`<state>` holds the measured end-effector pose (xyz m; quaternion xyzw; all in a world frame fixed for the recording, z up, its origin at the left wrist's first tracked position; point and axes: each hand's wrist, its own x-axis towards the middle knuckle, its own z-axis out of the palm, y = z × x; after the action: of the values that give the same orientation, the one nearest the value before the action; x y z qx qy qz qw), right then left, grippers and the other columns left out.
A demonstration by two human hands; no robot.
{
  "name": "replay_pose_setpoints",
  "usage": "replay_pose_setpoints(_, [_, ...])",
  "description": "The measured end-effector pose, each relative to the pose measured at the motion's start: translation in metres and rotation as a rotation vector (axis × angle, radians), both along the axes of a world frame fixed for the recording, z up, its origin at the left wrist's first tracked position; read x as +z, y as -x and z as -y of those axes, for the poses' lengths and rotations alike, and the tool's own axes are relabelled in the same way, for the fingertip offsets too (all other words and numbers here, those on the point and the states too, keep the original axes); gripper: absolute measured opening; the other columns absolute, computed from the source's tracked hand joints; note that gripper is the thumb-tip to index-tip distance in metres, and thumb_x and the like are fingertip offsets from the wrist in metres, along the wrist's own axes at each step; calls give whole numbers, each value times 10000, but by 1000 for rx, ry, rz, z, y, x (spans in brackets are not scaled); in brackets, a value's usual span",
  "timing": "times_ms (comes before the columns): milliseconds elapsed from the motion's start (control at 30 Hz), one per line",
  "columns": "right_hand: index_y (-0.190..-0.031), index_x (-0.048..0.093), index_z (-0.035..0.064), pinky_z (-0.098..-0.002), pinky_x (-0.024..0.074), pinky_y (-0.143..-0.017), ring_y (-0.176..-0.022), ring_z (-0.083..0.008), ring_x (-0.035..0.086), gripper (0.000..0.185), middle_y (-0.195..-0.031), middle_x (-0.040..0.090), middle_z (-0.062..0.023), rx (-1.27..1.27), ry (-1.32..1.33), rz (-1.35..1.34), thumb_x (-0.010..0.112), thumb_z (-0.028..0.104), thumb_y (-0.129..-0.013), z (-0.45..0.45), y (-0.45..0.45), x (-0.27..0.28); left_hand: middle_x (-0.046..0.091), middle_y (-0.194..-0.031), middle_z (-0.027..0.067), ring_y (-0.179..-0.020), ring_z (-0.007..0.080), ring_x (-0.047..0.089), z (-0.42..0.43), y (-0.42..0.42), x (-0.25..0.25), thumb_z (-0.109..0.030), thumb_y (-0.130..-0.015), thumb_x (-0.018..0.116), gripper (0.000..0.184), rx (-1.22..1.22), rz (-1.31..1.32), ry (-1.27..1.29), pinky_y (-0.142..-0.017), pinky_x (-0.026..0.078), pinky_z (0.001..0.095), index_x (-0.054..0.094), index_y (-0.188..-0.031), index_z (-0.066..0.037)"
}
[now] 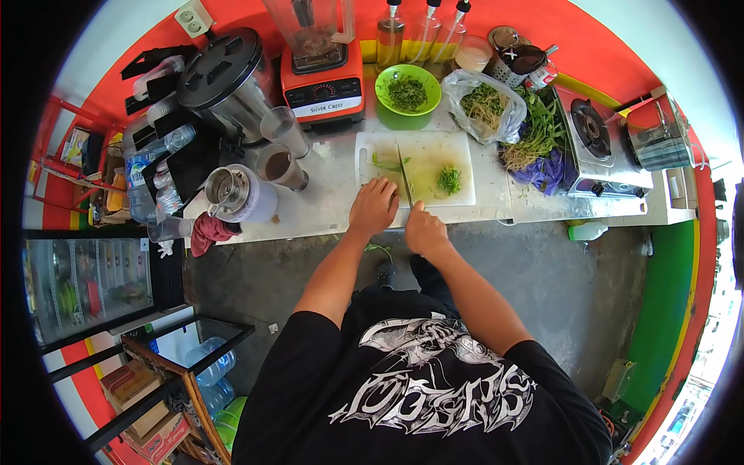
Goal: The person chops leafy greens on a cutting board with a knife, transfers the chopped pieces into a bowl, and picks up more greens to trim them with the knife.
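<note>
The right hand (426, 232) is wrapped around a knife (405, 177), chopped greens (449, 180) right of this grip, the left hand (374, 208) beside the blade, its hold indiscernible.

Head view, forward and down.

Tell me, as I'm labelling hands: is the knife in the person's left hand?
No, the right hand grips the knife, while the left hand is beside it.
</note>
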<state>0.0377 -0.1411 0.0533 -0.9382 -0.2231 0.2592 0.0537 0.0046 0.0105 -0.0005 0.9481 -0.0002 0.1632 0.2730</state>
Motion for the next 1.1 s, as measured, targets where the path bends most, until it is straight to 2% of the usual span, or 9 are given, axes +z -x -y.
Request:
replay_pose_setpoints(67, [-1127,449,-51,-496,554,-875,-989,-450,690,268,-1014,684,-323,-35,-23,-14,506,117,-926,-5,6,-10,552,-945,81,-962,292,556,-1,-1,1,-171,-894,604,118,11,18,0,-835,451,430,570,-967,-85])
replay_pose_setpoints(200, [-1130,444,-57,-497,550,-884,-992,-452,689,279,-1006,683,-328,-46,-72,-12,518,112,-921,-8,-9,-8,555,-945,85,-953,302,556,0,1,-1,-156,-880,624,124,-10,9,11,-819,451,435,570,-961,-81])
replay_pose_setpoints(267, [-1122,438,-60,-462,570,-868,-982,-426,706,306,-1006,703,-281,10,-28,-6,565,136,-924,-5,-18,-1,559,-944,90,-942,315,557,-1,-2,1,-139,-864,640,133,-12,21,7,-804,450,443,570,-956,-75])
replay_pose_setpoints(467, [-1106,448,-51,-457,575,-852,-986,-416,707,287,-1031,700,-278,-23,-4,13,572,121,-912,-7,3,-8,556,-946,91,-949,314,555,-1,-1,2,-143,-868,637,131,-7,9,21,-813,449,443,565,-956,-77])
replay_pose_setpoints(700, [-1143,426,-61,-455,578,-848,-971,-420,710,339,-1013,703,-266,11,-17,18,590,113,-903,-9,-13,-3,556,-950,92,-954,307,553,-2,-1,1,-153,-886,618,126,-15,-2,-5,-826,447,435,569,-976,-80])
replay_pose_setpoints(767, [-1138,425,-46,-505,541,-895,-1004,-472,678,287,-1024,687,-306,-84,-66,-25,522,121,-926,-6,-3,-6,556,-952,89,-948,300,554,-1,0,0,-158,-893,611,119,-37,-4,-17,-829,448,428,571,-972,-79])
replay_pose_setpoints(1100, [-1130,423,-60,-509,538,-908,-1029,-477,669,294,-1034,672,-342,-82,-120,-53,534,107,-914,-13,-11,-5,569,-931,70,-932,296,552,-1,-2,-1,-150,-918,605,74,-35,33,11,-827,448,424,610,-955,-86])
